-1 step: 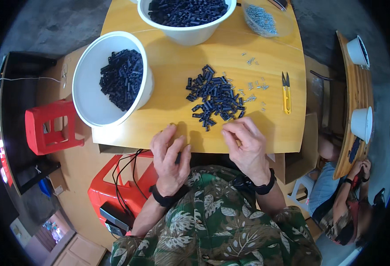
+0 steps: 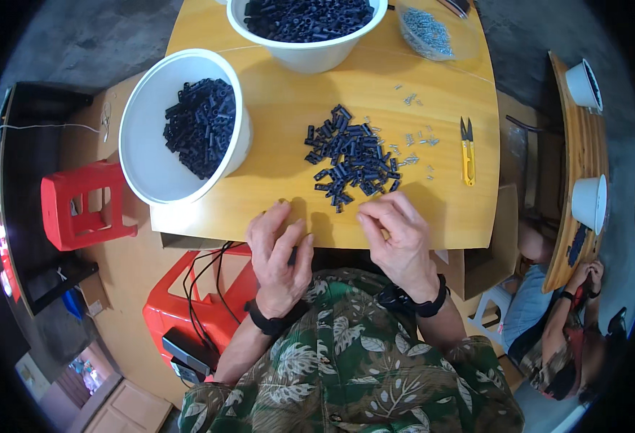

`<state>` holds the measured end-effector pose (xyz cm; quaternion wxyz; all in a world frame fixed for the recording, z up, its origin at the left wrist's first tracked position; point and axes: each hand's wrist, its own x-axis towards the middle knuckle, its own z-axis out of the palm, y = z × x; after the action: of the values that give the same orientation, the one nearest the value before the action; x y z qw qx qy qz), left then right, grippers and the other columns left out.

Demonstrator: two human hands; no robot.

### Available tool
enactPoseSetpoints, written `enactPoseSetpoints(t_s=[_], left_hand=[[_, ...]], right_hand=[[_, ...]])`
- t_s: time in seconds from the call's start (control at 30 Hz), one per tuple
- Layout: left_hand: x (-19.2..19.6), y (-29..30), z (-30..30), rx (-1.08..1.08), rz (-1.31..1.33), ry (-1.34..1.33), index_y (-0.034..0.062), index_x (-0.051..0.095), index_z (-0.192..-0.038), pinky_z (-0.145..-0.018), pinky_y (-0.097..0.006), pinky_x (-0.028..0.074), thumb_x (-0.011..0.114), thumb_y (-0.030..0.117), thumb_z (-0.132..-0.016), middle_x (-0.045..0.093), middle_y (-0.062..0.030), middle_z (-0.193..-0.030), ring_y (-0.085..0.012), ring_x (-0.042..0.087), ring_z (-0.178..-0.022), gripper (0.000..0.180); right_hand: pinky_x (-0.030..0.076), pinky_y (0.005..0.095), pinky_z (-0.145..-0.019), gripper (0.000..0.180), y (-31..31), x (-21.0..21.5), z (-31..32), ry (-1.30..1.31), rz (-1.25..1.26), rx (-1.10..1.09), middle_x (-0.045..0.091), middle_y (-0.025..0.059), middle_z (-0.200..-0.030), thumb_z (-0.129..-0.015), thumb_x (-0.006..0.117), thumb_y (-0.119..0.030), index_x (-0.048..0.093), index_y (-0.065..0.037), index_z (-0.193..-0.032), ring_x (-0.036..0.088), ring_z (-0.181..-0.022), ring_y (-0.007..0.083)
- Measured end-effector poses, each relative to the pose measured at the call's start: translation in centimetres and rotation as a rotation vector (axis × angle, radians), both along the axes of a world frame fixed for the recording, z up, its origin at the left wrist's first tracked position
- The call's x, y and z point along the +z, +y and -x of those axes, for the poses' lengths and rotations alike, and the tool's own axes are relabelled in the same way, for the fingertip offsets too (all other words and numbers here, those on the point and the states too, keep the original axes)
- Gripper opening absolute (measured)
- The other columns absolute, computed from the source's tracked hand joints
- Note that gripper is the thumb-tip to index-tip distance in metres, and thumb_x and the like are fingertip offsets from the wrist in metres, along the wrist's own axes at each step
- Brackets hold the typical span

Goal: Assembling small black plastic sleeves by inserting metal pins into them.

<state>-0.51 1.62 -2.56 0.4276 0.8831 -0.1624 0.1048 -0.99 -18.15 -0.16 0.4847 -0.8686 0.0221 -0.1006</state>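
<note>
My left hand (image 2: pixel 280 252) is at the table's front edge, its fingers curled toward the thumb. A small dark patch shows between them, but I cannot make out what it is. Across from it, my right hand (image 2: pixel 398 232) has thumb and index finger pinched together; anything between them is too small to see. Just beyond both hands lies a heap of short black plastic tube-shaped pieces (image 2: pixel 353 155). Small silver screws (image 2: pixel 412 138) are scattered along the heap's right side.
A white tub (image 2: pixel 140 148) of black pieces stands at left, another white tub (image 2: pixel 306 56) at the back. Yellow-handled thread snips (image 2: pixel 468 155) lie right of the screws. A clear bag of screws (image 2: pixel 429 35) sits back right. At far right, a person (image 2: pixel 555 339) sits by another table.
My right hand has shifted very slightly left, toward my left hand. The left hand keeps its pose, and the heap looks the same.
</note>
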Motion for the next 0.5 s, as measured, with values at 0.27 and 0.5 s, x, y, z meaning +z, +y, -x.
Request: enactPoseSetpoints(t_s=[0.27, 0.5], left_hand=[[0.1, 0.5, -0.1, -0.004, 0.016, -0.002, 0.0010, 0.064, -0.102, -0.100, -0.045, 0.046, 0.070, -0.007, -0.077, 0.061, -0.0177, -0.122, -0.0379, 0.057, -0.118, 0.026], [-0.1, 0.4, -0.2, -0.009, 0.026, -0.007, 0.0006, 0.064, -0.102, -0.101, -0.046, 0.044, 0.070, -0.007, -0.078, 0.061, -0.0175, -0.120, -0.0380, 0.057, -0.118, 0.026]], right_hand=[[0.052, 0.0356, -0.061, 0.015, 1.4, -0.9, -0.7, -0.063, 0.089, -0.030, 0.060, 0.0099, -0.085, -0.082, 0.072, 0.002, 0.068, -0.003, -0.096, 0.064, -0.071, 0.0262], [0.051, 0.0349, -0.058, 0.017, 1.8, -1.4, -1.1, -0.059, 0.134, -0.010, 0.059, 0.0098, -0.084, -0.082, 0.073, 0.001, 0.068, -0.002, -0.099, 0.063, -0.068, 0.0253]])
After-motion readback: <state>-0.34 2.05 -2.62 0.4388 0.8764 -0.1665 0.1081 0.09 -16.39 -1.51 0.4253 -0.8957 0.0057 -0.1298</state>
